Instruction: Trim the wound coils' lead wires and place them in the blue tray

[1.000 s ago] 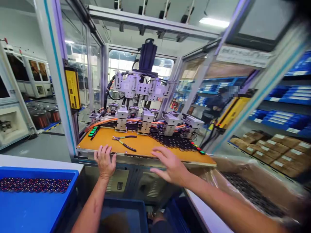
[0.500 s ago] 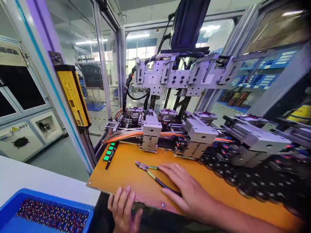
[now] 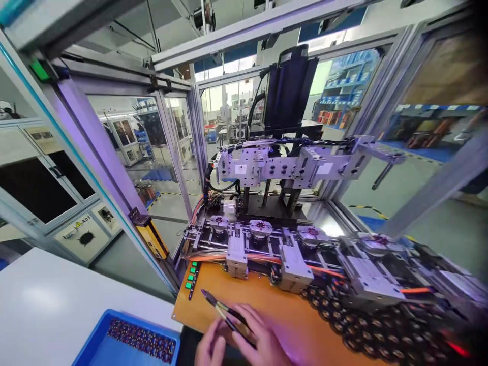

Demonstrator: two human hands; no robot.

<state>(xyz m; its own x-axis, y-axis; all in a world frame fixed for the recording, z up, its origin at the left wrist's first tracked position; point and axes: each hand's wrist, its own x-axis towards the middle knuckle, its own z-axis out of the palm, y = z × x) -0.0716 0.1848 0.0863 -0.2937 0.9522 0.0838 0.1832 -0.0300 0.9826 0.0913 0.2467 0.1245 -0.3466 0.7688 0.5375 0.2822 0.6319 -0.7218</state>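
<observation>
A pair of cutting pliers (image 3: 209, 298) is in my right hand (image 3: 263, 338), its jaws pointing up and to the left over the orange work plate (image 3: 290, 315). The fingers and thumb lie around its two dark handles, which are spread slightly apart. Close beside the handles, at the plate's front edge, is my left hand (image 3: 210, 343). Its fingers are loosely bent with the thumb apart, and I see nothing held in it. The lower parts of both hands are cut off by the picture's bottom edge.
Behind the plate stands a row of metal fixtures (image 3: 236, 254) with round holders (image 3: 260, 229). Many dark ring-shaped parts (image 3: 366, 325) lie at the right. Green buttons (image 3: 189, 285) sit at the plate's left. A blue tray (image 3: 95, 335) of small parts rests on the white table (image 3: 46, 300).
The camera view has tilted up and shifted. The pliers, previously lying under my right hand's spread fingers, are now gripped in it. My left hand has moved from the plate's edge closer to my right.
</observation>
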